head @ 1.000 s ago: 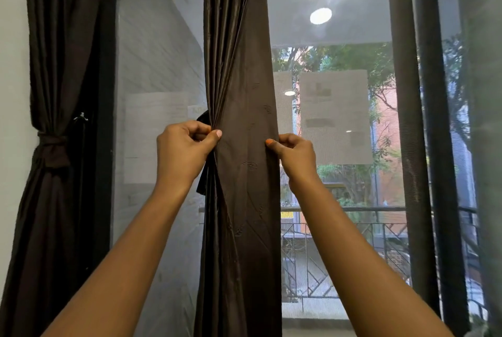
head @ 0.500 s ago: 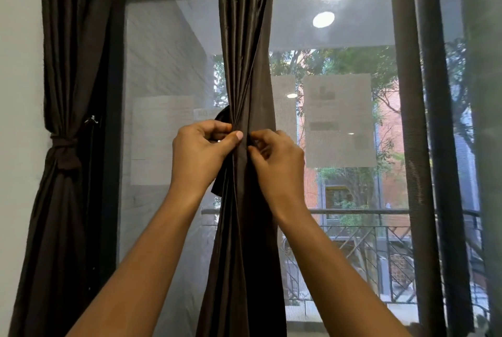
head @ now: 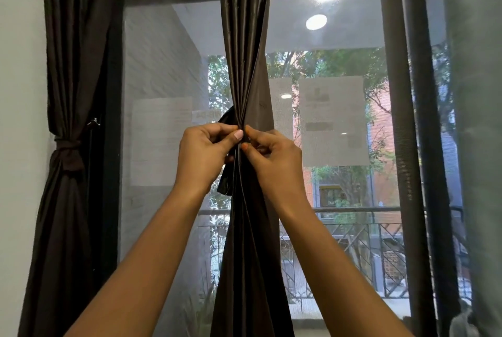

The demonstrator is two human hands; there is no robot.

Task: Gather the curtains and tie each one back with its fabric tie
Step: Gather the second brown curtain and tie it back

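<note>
Window frame (head: 407,119), papers (head: 332,122) taped on the glass — beyond, a balcony railing (head: 380,241) (trees behind)

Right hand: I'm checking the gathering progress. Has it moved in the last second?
Yes. The right hand moved left, away from the paper notice on the window, to meet the left hand on the middle curtain.

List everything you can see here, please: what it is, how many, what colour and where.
middle curtain: one, dark brown, centre, bunched at hand height
left curtain: one, dark brown, far left, gathered
fabric tie: one, dark brown, knotted around the left curtain
loose fabric piece: one, dark, behind the middle curtain; possibly its tie
window frame: one, black, behind the curtains
paper sheets: at least two, pale, on the glass
balcony railing: one, dark, outside
left hand: one, pinching the middle curtain
right hand: one, pinching beside it
</note>
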